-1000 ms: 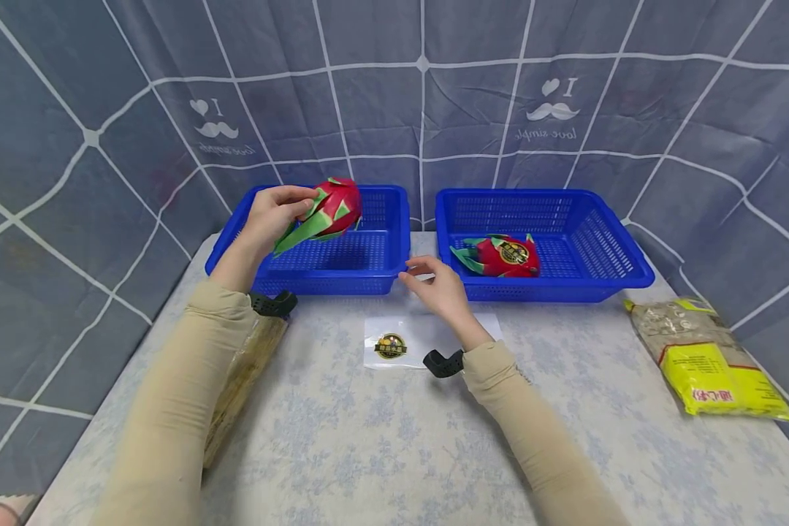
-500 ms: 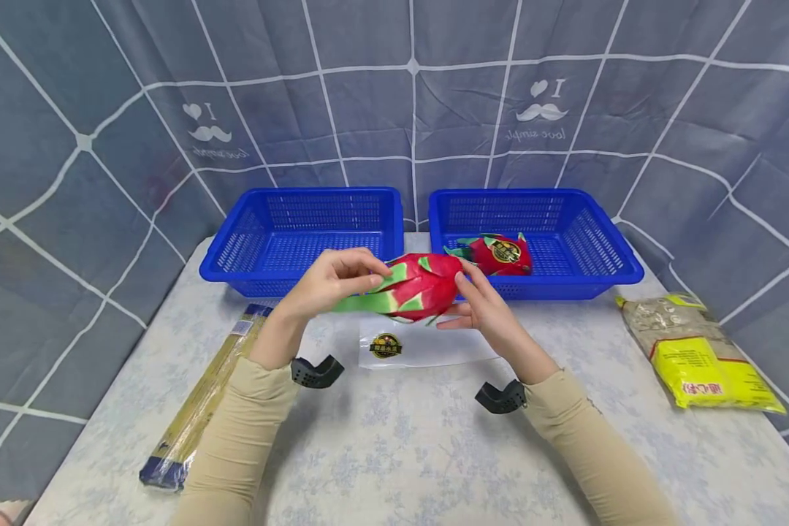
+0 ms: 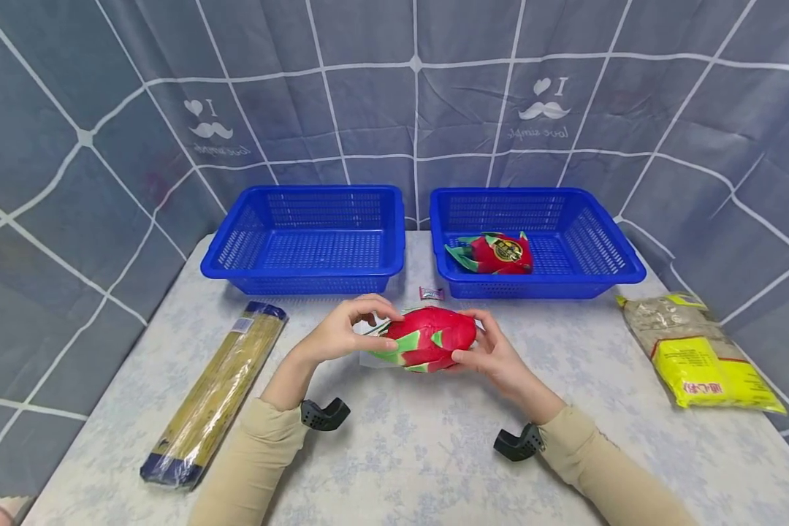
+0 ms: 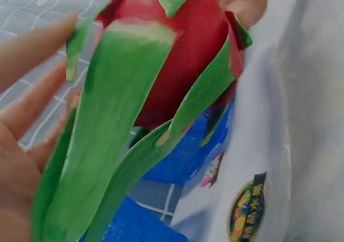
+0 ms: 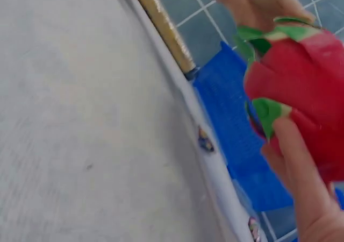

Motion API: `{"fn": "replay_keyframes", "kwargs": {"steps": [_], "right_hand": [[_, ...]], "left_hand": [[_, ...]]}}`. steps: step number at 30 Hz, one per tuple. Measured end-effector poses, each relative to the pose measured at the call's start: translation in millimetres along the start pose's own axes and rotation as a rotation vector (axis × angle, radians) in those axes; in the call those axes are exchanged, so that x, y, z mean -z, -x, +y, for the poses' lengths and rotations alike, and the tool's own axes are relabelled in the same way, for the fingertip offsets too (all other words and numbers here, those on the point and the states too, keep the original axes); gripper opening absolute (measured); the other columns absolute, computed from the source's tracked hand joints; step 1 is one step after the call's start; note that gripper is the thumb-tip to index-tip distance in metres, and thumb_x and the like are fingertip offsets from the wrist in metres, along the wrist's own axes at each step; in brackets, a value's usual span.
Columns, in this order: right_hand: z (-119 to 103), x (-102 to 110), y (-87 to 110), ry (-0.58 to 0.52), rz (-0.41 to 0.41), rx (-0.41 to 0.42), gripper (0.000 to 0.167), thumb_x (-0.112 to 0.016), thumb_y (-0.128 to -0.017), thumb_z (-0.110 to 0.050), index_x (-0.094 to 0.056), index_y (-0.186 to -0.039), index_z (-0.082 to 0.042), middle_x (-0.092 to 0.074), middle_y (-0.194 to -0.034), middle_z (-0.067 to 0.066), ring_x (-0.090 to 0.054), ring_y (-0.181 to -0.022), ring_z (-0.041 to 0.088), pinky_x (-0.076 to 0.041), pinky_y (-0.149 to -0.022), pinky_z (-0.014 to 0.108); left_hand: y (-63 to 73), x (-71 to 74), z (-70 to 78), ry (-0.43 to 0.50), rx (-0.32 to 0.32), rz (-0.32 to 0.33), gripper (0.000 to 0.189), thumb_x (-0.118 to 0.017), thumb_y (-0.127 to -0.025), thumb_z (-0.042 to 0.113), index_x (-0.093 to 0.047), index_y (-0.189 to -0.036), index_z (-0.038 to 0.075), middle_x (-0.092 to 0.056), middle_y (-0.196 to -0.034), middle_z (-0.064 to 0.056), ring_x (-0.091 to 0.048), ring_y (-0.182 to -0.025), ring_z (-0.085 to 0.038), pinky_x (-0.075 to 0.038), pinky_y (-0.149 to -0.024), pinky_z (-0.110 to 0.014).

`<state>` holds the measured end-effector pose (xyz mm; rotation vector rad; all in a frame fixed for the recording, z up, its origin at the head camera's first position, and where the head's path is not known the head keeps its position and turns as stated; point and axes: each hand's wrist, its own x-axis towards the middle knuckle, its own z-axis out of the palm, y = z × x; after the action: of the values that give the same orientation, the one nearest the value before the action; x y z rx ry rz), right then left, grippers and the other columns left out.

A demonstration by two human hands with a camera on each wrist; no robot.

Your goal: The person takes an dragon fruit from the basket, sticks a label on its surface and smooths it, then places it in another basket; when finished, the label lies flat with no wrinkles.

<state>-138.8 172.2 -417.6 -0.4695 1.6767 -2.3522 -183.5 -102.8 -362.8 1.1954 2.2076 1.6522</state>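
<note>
A: What's on the near side of the dragon fruit [image 3: 437, 336]?

B: The desk [image 3: 394, 467], under a pale cloth with faint blue sprigs. Two beige sleeves [image 3: 263, 453] reach in across it, a black bracket [image 3: 325, 415] at each wrist.

A: And to the fruit's left?

B: A long, clear noodle packet [image 3: 217, 398], blue at both ends, lying aslant. The white label [image 3: 242, 325] near its far end is too small to read.

A: Where do the hands sit on the fruit?

B: One at each end. The left hand [image 3: 348, 330] pinches the leafy green end with bent fingers and thumb; the right hand [image 3: 500, 359] grips the round red end, thumb on the near side.

A: Any writing around it?

B: Seen from the head, it mostly hides a white sheet [image 4: 271, 145]. The left wrist view shows a round black-and-gold emblem [image 4: 246, 212] there, its Chinese characters blurred. Well to the fruit's right, a yellow bag [image 3: 710, 365] carries small pink characters.

A: Beyond the fruit?

B: A small pink wrapper [image 3: 432, 294], then the left basket [image 3: 302, 275] and right basket [image 3: 552, 279], both blue. The right one holds a second dragon fruit [image 3: 483, 259] with a black-and-gold sticker [image 3: 508, 250].

A: Farthest?

B: A grey-blue curtain [image 3: 368, 109], white-gridded, printed "love simple" in mirror writing under a moustache.
</note>
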Motion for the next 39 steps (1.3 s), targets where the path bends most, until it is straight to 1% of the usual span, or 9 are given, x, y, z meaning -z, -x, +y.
{"fn": "replay_keyframes", "kwargs": {"steps": [4,7,10,14,19,24,30,35,39], "right_hand": [[10,2,4.4,0.035,-0.083,0.110,0.064,-0.076,-0.074,0.004,-0.042,-0.123,-0.019,-0.046,-0.124,0.003,-0.056,-0.108,0.016,-0.053,-0.081,0.032],[14,1,6.0,0.057,-0.163,0.157,0.068,-0.078,-0.071,0.005,-0.041,-0.124,-0.016,-0.044,-0.129,0.003,-0.052,-0.114,0.016,-0.051,-0.084,0.033],[16,0,6.2,0.056,-0.234,0.159,0.070,-0.077,-0.069,0.010,-0.039,-0.124,-0.013,-0.040,-0.134,0.005,-0.047,-0.121,0.019,-0.050,-0.085,0.038],[16,2,5.5,0.087,-0.296,0.154,0.071,-0.075,-0.069,0.014,-0.037,-0.124,-0.010,-0.036,-0.138,0.009,-0.041,-0.126,0.022,-0.049,-0.086,0.042],[14,4,6.1,0.125,-0.307,0.139,0.072,-0.077,-0.068,0.012,-0.036,-0.123,-0.011,-0.035,-0.138,0.010,-0.038,-0.127,0.022,-0.049,-0.085,0.043],[14,6,6.8,0.137,-0.328,0.117,0.070,-0.077,-0.070,0.010,-0.036,-0.124,-0.008,-0.036,-0.136,0.009,-0.038,-0.126,0.022,-0.049,-0.086,0.043],[13,8,6.3,0.198,-0.346,0.076,0.055,-0.071,-0.079,0.004,-0.036,-0.122,0.002,-0.038,-0.131,0.011,-0.041,-0.122,0.022,-0.049,-0.087,0.040],[11,8,6.7,0.271,-0.368,-0.001,0.058,-0.073,-0.077,0.003,-0.037,-0.123,0.001,-0.038,-0.135,0.014,-0.044,-0.121,0.030,-0.050,-0.086,0.043],[9,9,7.9,0.342,-0.383,-0.011,0.061,-0.076,-0.075,0.001,-0.039,-0.123,-0.003,-0.040,-0.136,0.014,-0.038,-0.125,0.035,-0.049,-0.089,0.041]], "left_hand": [[-1.3,-10.0,-2.6,0.022,0.070,-0.034,0.056,-0.077,-0.076,0.009,-0.055,-0.128,0.003,-0.054,-0.128,-0.007,-0.048,-0.118,-0.028,-0.043,-0.093,-0.043],[-0.7,-16.9,-6.1,0.076,0.128,-0.100,0.065,-0.077,-0.077,0.013,-0.048,-0.135,0.004,-0.050,-0.133,-0.006,-0.049,-0.119,-0.026,-0.044,-0.094,-0.040],[2.2,-22.0,-8.8,0.107,0.161,-0.129,0.066,-0.080,-0.074,0.013,-0.051,-0.133,0.004,-0.054,-0.128,-0.007,-0.053,-0.112,-0.024,-0.049,-0.088,-0.037],[5.5,-26.6,-10.6,0.100,0.150,-0.111,0.061,-0.083,-0.069,0.011,-0.059,-0.125,0.006,-0.057,-0.126,-0.006,-0.054,-0.111,-0.020,-0.051,-0.084,-0.037],[6.7,-29.1,-11.3,0.091,0.127,-0.098,0.057,-0.084,-0.068,0.011,-0.063,-0.121,0.006,-0.056,-0.127,-0.005,-0.051,-0.116,-0.020,-0.049,-0.085,-0.041],[7.9,-31.5,-11.5,0.077,0.144,-0.106,0.056,-0.084,-0.068,0.011,-0.063,-0.121,0.007,-0.056,-0.127,-0.004,-0.050,-0.116,-0.019,-0.049,-0.085,-0.037],[9.4,-37.8,-8.6,0.034,0.131,-0.127,0.058,-0.085,-0.066,0.010,-0.064,-0.119,0.006,-0.055,-0.128,-0.007,-0.048,-0.118,-0.021,-0.049,-0.086,-0.037],[11.2,-42.4,-11.2,0.000,0.141,-0.167,0.055,-0.087,-0.065,0.015,-0.065,-0.116,0.012,-0.054,-0.125,-0.002,-0.049,-0.114,-0.017,-0.048,-0.086,-0.035],[11.7,-40.8,-11.5,-0.012,0.114,-0.228,0.054,-0.086,-0.067,0.018,-0.062,-0.115,0.015,-0.052,-0.123,0.001,-0.048,-0.114,-0.016,-0.047,-0.089,-0.035]]}}
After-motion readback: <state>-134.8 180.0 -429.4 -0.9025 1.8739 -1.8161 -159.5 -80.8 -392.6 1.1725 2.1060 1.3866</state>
